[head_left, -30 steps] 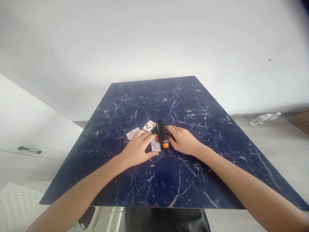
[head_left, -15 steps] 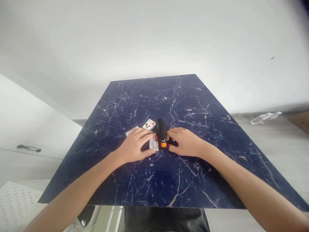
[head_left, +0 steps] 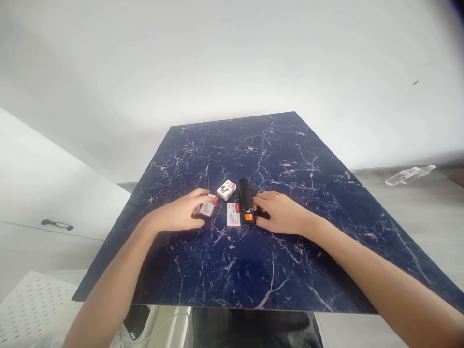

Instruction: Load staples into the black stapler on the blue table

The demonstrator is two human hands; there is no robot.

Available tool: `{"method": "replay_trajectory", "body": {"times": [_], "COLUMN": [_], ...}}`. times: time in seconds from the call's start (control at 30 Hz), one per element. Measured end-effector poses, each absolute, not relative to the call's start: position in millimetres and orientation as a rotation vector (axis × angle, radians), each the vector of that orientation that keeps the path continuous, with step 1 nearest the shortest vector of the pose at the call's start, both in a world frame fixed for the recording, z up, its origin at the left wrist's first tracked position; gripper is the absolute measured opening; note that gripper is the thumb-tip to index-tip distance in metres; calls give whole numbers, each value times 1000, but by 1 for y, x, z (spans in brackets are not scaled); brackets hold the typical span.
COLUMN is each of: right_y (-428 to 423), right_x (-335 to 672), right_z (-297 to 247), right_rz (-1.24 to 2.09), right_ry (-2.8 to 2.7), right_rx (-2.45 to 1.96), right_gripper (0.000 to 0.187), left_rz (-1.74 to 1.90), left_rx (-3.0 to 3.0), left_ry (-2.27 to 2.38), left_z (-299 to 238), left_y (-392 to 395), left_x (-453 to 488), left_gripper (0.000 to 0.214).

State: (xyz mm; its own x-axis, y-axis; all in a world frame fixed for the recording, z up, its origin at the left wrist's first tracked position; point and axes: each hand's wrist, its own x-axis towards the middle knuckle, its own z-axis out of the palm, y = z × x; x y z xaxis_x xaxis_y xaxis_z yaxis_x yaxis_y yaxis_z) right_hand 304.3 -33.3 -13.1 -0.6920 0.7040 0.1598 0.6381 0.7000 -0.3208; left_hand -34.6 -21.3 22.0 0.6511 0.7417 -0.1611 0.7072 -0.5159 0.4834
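Observation:
A black stapler [head_left: 246, 201] with an orange end lies on the dark blue marbled table [head_left: 253, 270]. My right hand [head_left: 281, 213] rests against its right side, fingers curled onto it. Left of the stapler lies a small white and red staple box [head_left: 233, 214], flat on the table. Another small box [head_left: 226, 189] sits just behind it. My left hand [head_left: 179, 212] is closed on a third small red and white box [head_left: 208, 207], pinched between thumb and fingers.
A white cabinet with a dark handle [head_left: 57, 224] stands at the left. A white perforated surface [head_left: 32, 304] is at the lower left. A crushed plastic bottle [head_left: 408, 175] lies on the floor at the right, past the table's edge.
My left hand has slid left off the box beside the stapler and now grips the left box. My right hand has stayed against the stapler.

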Motion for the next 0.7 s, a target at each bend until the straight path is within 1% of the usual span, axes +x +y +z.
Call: {"method": "replay_trajectory", "body": {"times": [0.07, 0.17, 0.2, 0.37, 0.53, 0.57, 0.7], "right_y": [-33, -33, -33, -33, -34, -34, -34], "right_x": [304, 304, 304, 303, 303, 304, 304], "right_z": [-14, -15, -15, -14, -12, -12, -13], "right_rz": [345, 349, 354, 391, 358, 348, 323], "right_ry": [-2638, -2633, -2632, -2630, -2629, -2631, -2629], "right_rx": [-1064, -1071, -1074, -1061, -1078, -1077, -1072], "right_gripper": [7, 8, 9, 7, 7, 7, 8], "left_rz": [143, 218, 241, 376, 497, 497, 418], "left_rx": [2365, 2354, 2347, 2363, 2418, 2436, 2492], "left_ry": [1124, 1114, 1110, 1108, 1002, 995, 969], "left_z": [20, 16, 14, 1, -8, -8, -9], "left_y": [-19, -14, -14, -25, -36, -36, -35], "left_x": [-34, -30, -26, 5, 22, 23, 24], "left_gripper": [58, 42, 41, 46, 38, 40, 59]}}
